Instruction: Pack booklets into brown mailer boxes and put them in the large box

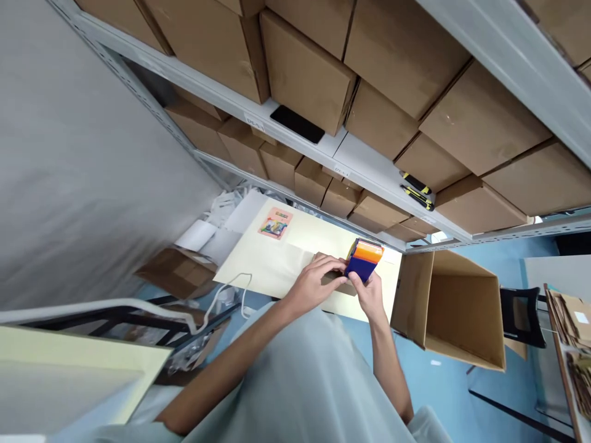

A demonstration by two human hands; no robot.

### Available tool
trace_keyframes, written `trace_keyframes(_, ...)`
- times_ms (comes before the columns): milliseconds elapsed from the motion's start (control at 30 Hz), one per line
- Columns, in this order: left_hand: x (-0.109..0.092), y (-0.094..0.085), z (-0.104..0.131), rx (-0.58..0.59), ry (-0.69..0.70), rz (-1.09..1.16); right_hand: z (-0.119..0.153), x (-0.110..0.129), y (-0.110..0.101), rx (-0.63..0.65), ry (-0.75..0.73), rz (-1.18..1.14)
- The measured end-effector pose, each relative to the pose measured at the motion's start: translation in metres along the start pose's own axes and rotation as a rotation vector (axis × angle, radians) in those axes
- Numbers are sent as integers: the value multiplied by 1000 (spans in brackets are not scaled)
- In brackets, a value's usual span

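My right hand (368, 291) is wrapped round a blue and orange tape dispenser (364, 261), held upright over the pale yellow tabletop (258, 266). Beneath it lies a small brown cardboard box (347, 287), partly covered by both hands. The fingers and thumb of my left hand (318, 278) close on the box's left part, with their tips next to the dispenser. Where the tape meets the box cannot be made out. A pink card with a colourful picture (276, 223) lies at the table's far left.
Shelves with many cardboard boxes (305, 67) rise just beyond the table. A black phone-like slab (298, 123) and yellow-black utility knives (417, 191) lie on a shelf. A large open carton (464, 311) stands right of the table. A white cable (221, 289) hangs at the left.
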State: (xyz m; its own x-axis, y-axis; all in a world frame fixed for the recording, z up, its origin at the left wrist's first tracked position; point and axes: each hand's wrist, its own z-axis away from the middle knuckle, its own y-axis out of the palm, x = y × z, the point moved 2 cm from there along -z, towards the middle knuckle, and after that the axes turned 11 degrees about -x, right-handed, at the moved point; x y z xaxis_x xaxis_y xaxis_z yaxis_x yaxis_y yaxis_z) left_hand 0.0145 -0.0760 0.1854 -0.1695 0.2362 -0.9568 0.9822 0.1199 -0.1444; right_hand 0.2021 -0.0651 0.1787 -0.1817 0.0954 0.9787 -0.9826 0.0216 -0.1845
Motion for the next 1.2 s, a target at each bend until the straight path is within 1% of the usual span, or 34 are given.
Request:
trace_keyframes(133, -20, -25, 0, -160, 64, -38, 6, -1, -11, 39, -144, 174)
trace_keyframes(233, -40, -39, -7, -211, 133, -79, 9, 7, -20, 92, -359, 307)
trace_keyframes(300, -53, -44, -10, -203, 182, -109, 9, 16, -25, 118, -526, 373)
trace_keyframes(367, -63, -46, -11, -182, 236, -131, 9, 23, -29, 151, -661, 428)
trace_keyframes(467, -73, -49, -10, -127, 287, -150, 8, 31, -34, 196, -813, 507)
trace_keyframes(567, -78, -52, -7, -72, 298, -168, 9, 36, -39, 219, -922, 574)
trace_keyframes(667, -82, -54, -7, -55, 332, -196, 12, 39, -43, 216, -981, 629)
trace_keyframes(833, -87, -56, -6, -43, 420, -231, 18, 46, -48, 208, -1037, 701)
trace_keyframes(967, -92, -57, -4, 10, 471, -268, 23, 49, -50, 217, -1057, 742)
trace_keyframes(1067, -93, -58, -2, 50, 467, -287, 27, 49, -53, 222, -1051, 780)
trace_keyframes(1200, -90, -59, 5, 88, 409, -305, 31, 45, -57, 241, -1007, 826)
